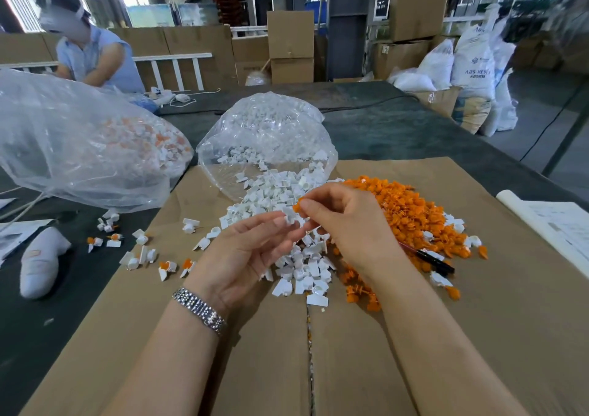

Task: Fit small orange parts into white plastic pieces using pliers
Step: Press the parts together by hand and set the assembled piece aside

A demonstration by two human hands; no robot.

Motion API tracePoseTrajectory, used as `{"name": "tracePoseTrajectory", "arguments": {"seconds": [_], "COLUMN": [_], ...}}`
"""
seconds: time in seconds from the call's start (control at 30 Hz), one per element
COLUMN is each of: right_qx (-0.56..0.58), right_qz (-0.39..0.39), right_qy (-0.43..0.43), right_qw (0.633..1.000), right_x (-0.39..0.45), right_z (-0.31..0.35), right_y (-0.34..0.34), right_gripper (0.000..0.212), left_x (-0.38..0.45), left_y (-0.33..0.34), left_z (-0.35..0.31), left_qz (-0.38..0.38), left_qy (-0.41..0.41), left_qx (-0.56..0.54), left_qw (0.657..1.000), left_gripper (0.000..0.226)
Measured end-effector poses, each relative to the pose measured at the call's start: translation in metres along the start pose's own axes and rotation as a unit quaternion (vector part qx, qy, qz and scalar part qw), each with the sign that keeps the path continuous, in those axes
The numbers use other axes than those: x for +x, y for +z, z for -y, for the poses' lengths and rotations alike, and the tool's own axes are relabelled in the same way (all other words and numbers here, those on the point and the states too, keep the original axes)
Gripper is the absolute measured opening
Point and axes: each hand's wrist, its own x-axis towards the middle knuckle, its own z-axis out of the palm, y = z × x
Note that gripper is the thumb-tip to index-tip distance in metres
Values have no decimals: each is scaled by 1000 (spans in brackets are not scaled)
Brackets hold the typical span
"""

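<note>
My left hand (245, 253), palm up with a metal watch on its wrist, pinches a small white plastic piece (290, 215) at its fingertips. My right hand (347, 224) meets it from the right and pinches a small orange part (297, 206) against that piece. Beneath both hands lies a heap of white pieces (299, 262) spilling from a clear bag (267, 148). A heap of orange parts (411, 221) spreads to the right. Pliers with dark handles (436, 261) lie on the orange heap, untouched.
Flattened cardboard (414, 336) covers the dark table. Several assembled white-and-orange pieces (165, 267) lie scattered at left. A large clear bag (73, 141) of assembled pieces sits far left, a white glove (41, 262) beside it. Another person (95, 55) works at the back left. Papers (554, 224) lie right.
</note>
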Motion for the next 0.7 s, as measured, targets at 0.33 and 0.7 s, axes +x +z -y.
{"name": "tracePoseTrajectory", "arguments": {"seconds": [0.33, 0.7], "right_qx": [-41, -88], "right_qz": [-22, -52], "right_qy": [-25, -34], "right_qw": [999, 994], "right_x": [-15, -15], "right_z": [-7, -13], "right_y": [10, 14], "right_gripper": [2, 10], "left_x": [-1, -4], "left_y": [3, 9], "left_z": [3, 12], "left_qz": [1, -40], "left_qy": [34, 161], "left_qx": [-7, 202], "left_qw": [999, 965], "left_gripper": [23, 26]}}
